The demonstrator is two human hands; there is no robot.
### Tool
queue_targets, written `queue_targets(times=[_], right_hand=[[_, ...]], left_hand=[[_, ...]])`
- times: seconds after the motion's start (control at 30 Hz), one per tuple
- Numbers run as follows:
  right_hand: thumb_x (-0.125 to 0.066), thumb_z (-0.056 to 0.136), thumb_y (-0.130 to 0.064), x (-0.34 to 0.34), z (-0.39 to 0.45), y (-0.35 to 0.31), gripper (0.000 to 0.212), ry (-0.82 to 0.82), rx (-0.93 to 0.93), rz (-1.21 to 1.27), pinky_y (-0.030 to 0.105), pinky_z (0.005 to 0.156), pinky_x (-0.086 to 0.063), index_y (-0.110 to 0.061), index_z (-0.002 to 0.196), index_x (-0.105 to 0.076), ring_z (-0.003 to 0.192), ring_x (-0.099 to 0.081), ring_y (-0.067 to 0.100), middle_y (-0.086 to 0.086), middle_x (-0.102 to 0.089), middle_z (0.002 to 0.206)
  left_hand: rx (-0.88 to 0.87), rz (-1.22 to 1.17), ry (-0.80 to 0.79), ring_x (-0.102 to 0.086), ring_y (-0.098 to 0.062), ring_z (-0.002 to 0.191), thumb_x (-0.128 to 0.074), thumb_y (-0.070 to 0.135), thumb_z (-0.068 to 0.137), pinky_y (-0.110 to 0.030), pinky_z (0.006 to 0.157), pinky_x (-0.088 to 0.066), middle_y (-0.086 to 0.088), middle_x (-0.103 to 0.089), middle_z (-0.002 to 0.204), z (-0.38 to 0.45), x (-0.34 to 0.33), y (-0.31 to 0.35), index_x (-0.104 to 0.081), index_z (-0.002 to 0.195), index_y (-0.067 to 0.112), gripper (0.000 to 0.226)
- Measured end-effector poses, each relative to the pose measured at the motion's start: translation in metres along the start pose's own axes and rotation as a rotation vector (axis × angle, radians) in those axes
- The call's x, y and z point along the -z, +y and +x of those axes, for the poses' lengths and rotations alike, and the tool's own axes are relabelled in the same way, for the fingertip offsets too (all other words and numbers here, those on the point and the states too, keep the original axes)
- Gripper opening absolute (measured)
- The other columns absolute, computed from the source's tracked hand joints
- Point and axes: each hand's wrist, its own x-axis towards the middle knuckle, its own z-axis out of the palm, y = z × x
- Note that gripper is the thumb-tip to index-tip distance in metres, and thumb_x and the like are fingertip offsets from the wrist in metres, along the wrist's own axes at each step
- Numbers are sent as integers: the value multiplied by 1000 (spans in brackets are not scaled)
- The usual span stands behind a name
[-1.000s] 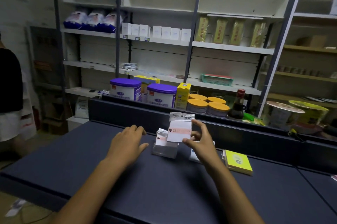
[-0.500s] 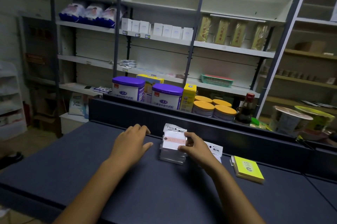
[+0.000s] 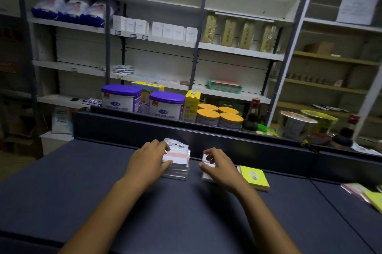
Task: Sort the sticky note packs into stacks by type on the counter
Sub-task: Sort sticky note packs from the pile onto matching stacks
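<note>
**Both hands on packs at the counter's back edge**

Centre frame, on the smooth dark counter, stands a squared stack of white packs in glossy clear wrap, the top one banded pale orange. The left hand clamps its side, fingers over the top, thumb against the front. Just right, the right hand curls round a smaller white pack, seemingly pinched, though blurred. A flat yellow pad lies beside it.
</note>
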Motion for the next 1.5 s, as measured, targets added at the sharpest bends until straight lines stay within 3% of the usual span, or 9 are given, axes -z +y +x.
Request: queue_targets(times=[0.17, 0.37, 0.9, 1.17, 1.5], right_hand=[[-59, 93, -43, 59, -43, 40, 42, 68, -17, -256, 36, 95, -45, -20, 127, -51, 116, -50, 17, -2, -54, 122], [-53, 95, -53, 138, -124, 94, 47, 132, -149, -431, 36, 94, -48, -23, 131, -48, 120, -48, 17, -3, -52, 126], [-50, 96, -56, 294, -357, 215, 51, 237, -461, -489, 37, 94, -49, -23, 134, -45, 121, -50, 18, -1, -51, 131], [-49, 96, -56, 334, -418, 242, 49, 290, -504, -489, 35, 97, -46, -21, 132, -47, 122, -48, 17, -2, -52, 130], [-49, 96, -55, 369, -433, 283, 46, 330, -544, -480, 36, 97, -46, -24, 130, -48, 121, -49, 17, -3, -52, 128]], left_hand=[[-109, -39, -23, -50, -14, 119, -57, 47, 92, -31, 91, -45, 10, -54, 124, 5, -10, 72, -51, 123, 30, 36], [-266, -94, -49, -51, -14, 115, -56, 47, 93, -31, 89, -48, 8, -55, 123, -3, -24, 180, -50, 124, 30, 36], [-525, -189, -136, -50, -16, 117, -53, 49, 95, -32, 89, -49, 7, -54, 126, -95, -58, 439, -48, 128, 29, 39], [-604, -211, -147, -49, -13, 117, -53, 50, 95, -30, 87, -49, 9, -53, 127, -123, -64, 513, -47, 129, 30, 40], [-634, -260, -143, -52, -12, 114, -55, 49, 94, -29, 84, -49, 9, -54, 125, -112, -84, 572, -49, 127, 30, 38]])
